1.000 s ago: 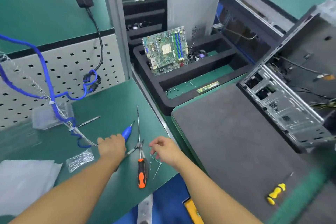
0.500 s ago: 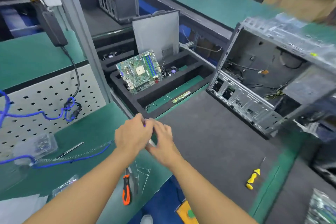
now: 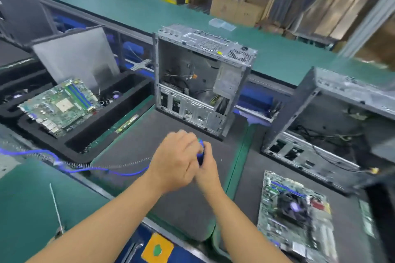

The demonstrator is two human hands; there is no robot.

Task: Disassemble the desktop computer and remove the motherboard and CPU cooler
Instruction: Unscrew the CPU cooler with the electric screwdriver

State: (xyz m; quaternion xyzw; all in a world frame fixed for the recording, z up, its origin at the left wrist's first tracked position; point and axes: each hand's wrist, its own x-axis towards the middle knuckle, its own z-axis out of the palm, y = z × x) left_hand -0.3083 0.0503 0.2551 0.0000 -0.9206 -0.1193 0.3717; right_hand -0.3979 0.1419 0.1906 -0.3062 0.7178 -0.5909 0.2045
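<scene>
We see a dark grey rubber mat (image 3: pixel 132 147) lying on a green workbench (image 3: pixel 25 198). Behind it runs a long green belt (image 3: pixel 128 6), and brown cardboard boxes (image 3: pixel 237 9) stand far at the back of the room.

An open silver metal computer case (image 3: pixel 205 42) stands upright at the far edge of the mat. A second dark grey computer case (image 3: pixel 333 121) sits to the right. Near it, at the front right, lies a green motherboard with a round black cooler (image 3: pixel 295 209) on top. A bare green motherboard (image 3: pixel 57 107) rests in a black foam tray (image 3: pixel 70 143) on the left.

In the middle, above the mat, the left hand (image 3: pixel 173 162) curls round a small blue tool (image 3: pixel 201 155). The right hand (image 3: pixel 208 171) presses close against it, but it is too blurry for us to tell its grip. A thin blue cable (image 3: pixel 89 170) trails off to the left. The silver case is just beyond the hands, apart from them.
</scene>
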